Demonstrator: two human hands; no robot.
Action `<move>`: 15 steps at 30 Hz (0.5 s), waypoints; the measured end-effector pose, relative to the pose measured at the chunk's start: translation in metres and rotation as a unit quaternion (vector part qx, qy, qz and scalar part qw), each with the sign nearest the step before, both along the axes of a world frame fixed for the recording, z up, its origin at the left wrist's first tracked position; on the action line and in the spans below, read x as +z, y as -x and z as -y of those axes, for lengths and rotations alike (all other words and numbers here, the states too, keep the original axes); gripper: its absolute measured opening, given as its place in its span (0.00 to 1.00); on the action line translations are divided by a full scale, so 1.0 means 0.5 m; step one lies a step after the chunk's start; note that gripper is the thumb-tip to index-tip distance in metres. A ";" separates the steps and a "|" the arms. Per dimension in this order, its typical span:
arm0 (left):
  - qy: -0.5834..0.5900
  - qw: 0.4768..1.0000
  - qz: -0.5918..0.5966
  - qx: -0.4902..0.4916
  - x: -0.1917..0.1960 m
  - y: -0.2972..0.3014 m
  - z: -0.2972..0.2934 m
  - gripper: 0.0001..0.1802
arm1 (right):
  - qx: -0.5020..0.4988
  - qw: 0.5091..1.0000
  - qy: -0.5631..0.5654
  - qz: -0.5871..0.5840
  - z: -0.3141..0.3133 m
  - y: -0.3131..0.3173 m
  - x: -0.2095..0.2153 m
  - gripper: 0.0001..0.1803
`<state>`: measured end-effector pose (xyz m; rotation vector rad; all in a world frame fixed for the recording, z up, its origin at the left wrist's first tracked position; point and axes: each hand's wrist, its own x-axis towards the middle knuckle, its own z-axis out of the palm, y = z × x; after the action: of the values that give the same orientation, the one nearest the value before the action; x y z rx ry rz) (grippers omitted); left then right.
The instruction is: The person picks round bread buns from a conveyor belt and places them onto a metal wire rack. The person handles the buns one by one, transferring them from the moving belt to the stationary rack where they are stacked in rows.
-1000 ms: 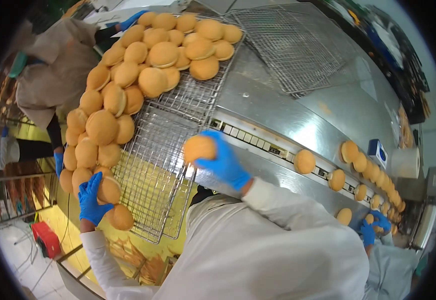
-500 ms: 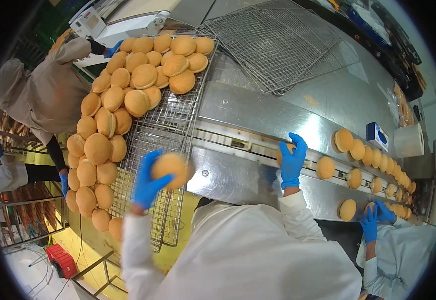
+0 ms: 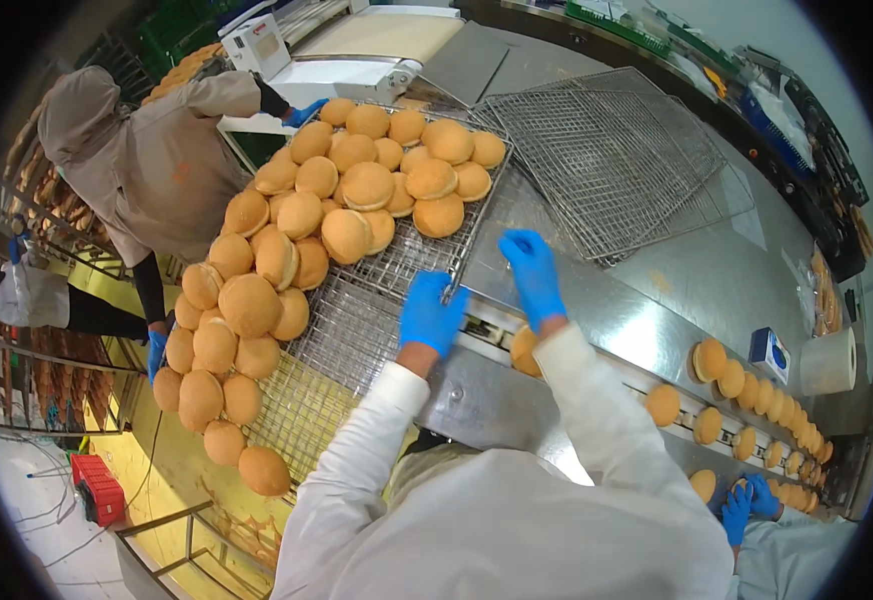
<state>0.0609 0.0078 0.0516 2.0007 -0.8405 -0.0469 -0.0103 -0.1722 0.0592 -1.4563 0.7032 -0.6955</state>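
My left hand (image 3: 433,314), in a blue glove, has its fingers closed around the near edge of a wire rack (image 3: 341,318). Round golden buns (image 3: 251,303) lie piled over the rack's left and far parts. My right hand (image 3: 534,280), also gloved in blue, hovers over the metal table beside the rack. Its fingers are bent close together, and whether anything is in them does not show. Just below my right wrist, a bun (image 3: 524,352) rests on the conveyor (image 3: 596,378), partly covered by my sleeve.
More wire racks (image 3: 616,160) lie stacked on the metal table (image 3: 596,310). Rows of buns (image 3: 708,425) run along the conveyor to the right, where a co-worker's gloved hands (image 3: 741,505) handle some. Another co-worker (image 3: 156,150) reaches to the rack at left. A red crate (image 3: 99,488) is on the floor.
The bun in my left hand is gone from it, and that hand has moved right to the rack's edge. My right hand has left a bun on the conveyor and shifted left. The view has swung.
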 end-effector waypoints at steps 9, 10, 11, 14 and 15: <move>-0.132 0.915 -0.336 0.180 0.059 -0.320 0.168 0.57 | -0.198 0.916 0.099 -0.333 0.088 -0.351 -0.003 0.39; -0.134 0.898 -0.346 0.236 0.056 -0.299 0.206 0.61 | -0.138 0.916 0.075 -0.369 0.119 -0.353 0.000 0.38; -0.134 0.878 -0.355 0.290 0.058 -0.288 0.234 0.65 | -0.132 0.919 0.084 -0.361 0.132 -0.355 -0.005 0.37; -0.086 0.856 -0.396 0.320 0.094 -0.267 0.279 0.66 | -0.143 0.912 0.104 -0.370 0.133 -0.364 -0.024 0.33; -0.087 0.850 -0.398 0.333 0.107 -0.271 0.276 0.66 | -0.150 0.921 0.086 -0.348 0.125 -0.374 -0.030 0.32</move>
<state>0.1965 -0.1302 0.1053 2.0611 0.4110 -0.5273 0.1768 -0.2346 0.0441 -1.7942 1.4683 -0.4622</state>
